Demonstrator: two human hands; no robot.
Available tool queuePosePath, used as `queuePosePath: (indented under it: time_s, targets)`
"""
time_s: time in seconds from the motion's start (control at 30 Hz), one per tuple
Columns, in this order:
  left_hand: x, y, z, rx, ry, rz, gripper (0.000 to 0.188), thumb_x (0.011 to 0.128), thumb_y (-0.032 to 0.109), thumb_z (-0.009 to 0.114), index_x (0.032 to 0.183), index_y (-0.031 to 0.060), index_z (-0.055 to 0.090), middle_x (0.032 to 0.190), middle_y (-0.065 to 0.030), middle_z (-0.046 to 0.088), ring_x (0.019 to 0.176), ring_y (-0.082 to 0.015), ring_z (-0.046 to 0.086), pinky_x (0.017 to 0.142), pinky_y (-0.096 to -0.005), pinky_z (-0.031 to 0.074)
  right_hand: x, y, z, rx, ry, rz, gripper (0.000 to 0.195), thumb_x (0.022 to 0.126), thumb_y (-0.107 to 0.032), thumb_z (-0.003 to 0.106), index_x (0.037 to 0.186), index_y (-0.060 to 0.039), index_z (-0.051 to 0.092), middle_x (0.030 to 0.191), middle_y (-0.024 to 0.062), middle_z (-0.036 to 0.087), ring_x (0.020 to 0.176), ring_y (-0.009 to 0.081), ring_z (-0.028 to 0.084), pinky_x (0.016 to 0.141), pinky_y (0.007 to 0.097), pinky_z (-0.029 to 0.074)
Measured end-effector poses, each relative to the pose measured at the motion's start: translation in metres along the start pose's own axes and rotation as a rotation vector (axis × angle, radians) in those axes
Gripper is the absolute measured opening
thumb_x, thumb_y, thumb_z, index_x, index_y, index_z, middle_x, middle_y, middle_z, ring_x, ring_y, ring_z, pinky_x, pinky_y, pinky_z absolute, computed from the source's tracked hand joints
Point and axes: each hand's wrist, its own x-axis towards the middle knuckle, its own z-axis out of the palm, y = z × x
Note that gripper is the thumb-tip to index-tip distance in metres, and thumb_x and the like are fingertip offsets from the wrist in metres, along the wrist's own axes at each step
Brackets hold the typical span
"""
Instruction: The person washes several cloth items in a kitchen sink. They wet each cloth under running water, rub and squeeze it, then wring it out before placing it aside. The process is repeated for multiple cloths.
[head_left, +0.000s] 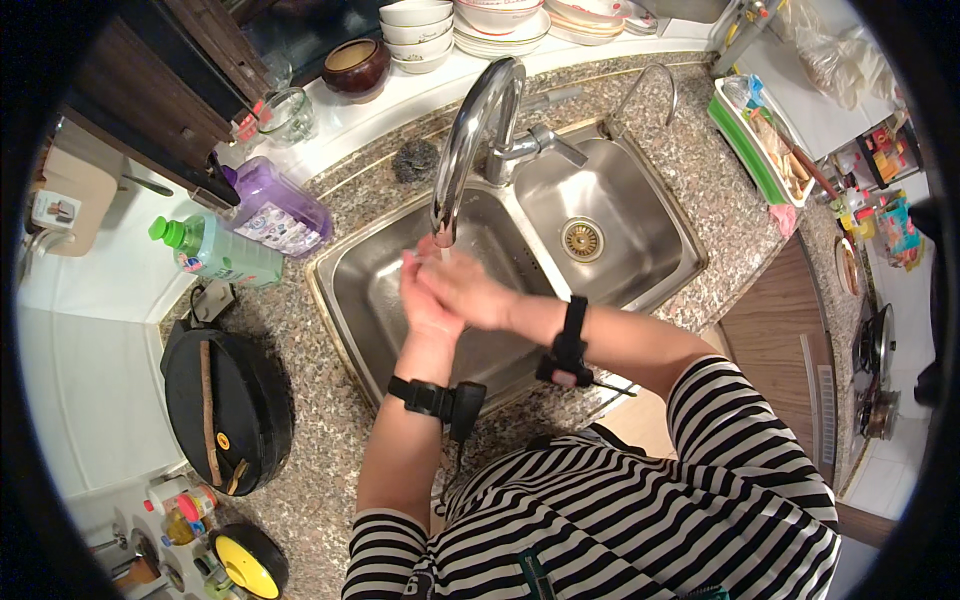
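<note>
Both hands are together beneath the spout of the chrome faucet (461, 142), over the left basin of a stainless steel double sink (487, 360). Water runs from the spout onto them. My left hand (425, 296) is on the left, its palm turned up towards the other. My right hand (469, 289) lies across it from the right, touching its palm and fingers. The fingers overlap and are partly blurred; no object shows between them. The faucet's lever (559, 145) stands to the right of the spout. Black straps with small devices sit on both wrists.
A purple bottle (281, 210) and a green detergent bottle (225, 251) stand left of the sink. A black round appliance (225, 409) is nearer. A steel scourer (415, 160) lies behind the basin. Stacked bowls (417, 34) line the sill; a green-and-white tray (750, 154) is at right.
</note>
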Motion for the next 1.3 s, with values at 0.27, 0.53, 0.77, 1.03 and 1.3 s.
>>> queuePosePath:
  time_s: [0.27,0.53,0.77,1.03,1.3]
  targets:
    - [0.009,-0.012,-0.003,0.253,0.28,0.138,0.031,0.095,0.008,0.052,0.125,0.0153,0.05,0.117,-0.0073,0.057,0.096,-0.0182,0.057,0.074,-0.0297,0.048,0.003,0.041,-0.046,-0.221,0.185,0.127,0.068,0.095,-0.057,0.031,0.144,-0.01,0.034,0.151,0.0142,0.028,0.143,0.0318,0.017,0.113,0.0502,0.008]
    - [-0.013,0.009,-0.028,0.407,0.375,0.065,0.016,0.095,0.027,0.057,0.09,0.0133,0.051,0.063,0.0046,0.037,0.048,-0.007,0.032,0.039,-0.0212,0.021,0.003,0.099,-0.132,-0.618,0.619,0.263,0.063,0.089,-0.046,0.056,0.138,-0.0083,0.041,0.151,0.017,0.025,0.139,0.0365,0.022,0.107,0.0554,0.022]
    - [-0.053,0.028,-0.034,0.345,0.415,0.029,0.042,0.093,0.045,0.055,0.068,0.0148,0.041,0.052,0.0036,0.031,0.04,-0.0098,0.028,0.037,-0.0243,0.022,0.007,0.118,-0.166,-0.352,0.644,0.456,0.07,0.085,-0.04,0.063,0.14,-0.0071,0.035,0.143,0.0208,0.037,0.129,0.037,0.039,0.105,0.0489,0.033]
    - [-0.062,0.018,-0.047,0.161,0.365,0.121,0.024,0.099,0.028,0.047,0.105,0.0059,0.052,0.096,-0.0096,0.059,0.089,-0.0251,0.061,0.079,-0.0394,0.052,-0.04,0.044,-0.066,-0.278,0.547,0.143,0.066,0.087,-0.037,0.061,0.136,0.0016,0.038,0.137,0.025,0.042,0.13,0.0378,0.038,0.107,0.0432,0.032]
    - [-0.102,-0.007,-0.012,0.194,-0.2,0.082,0.049,0.103,0.035,0.028,0.142,0.0071,0.033,0.142,-0.0085,0.041,0.129,-0.0258,0.041,0.108,-0.0413,0.034,-0.063,-0.02,0.036,0.028,0.203,-0.209,0.066,0.094,-0.048,0.046,0.147,-0.0137,0.027,0.153,0.0177,0.021,0.143,0.0352,0.01,0.115,0.0435,0.012]
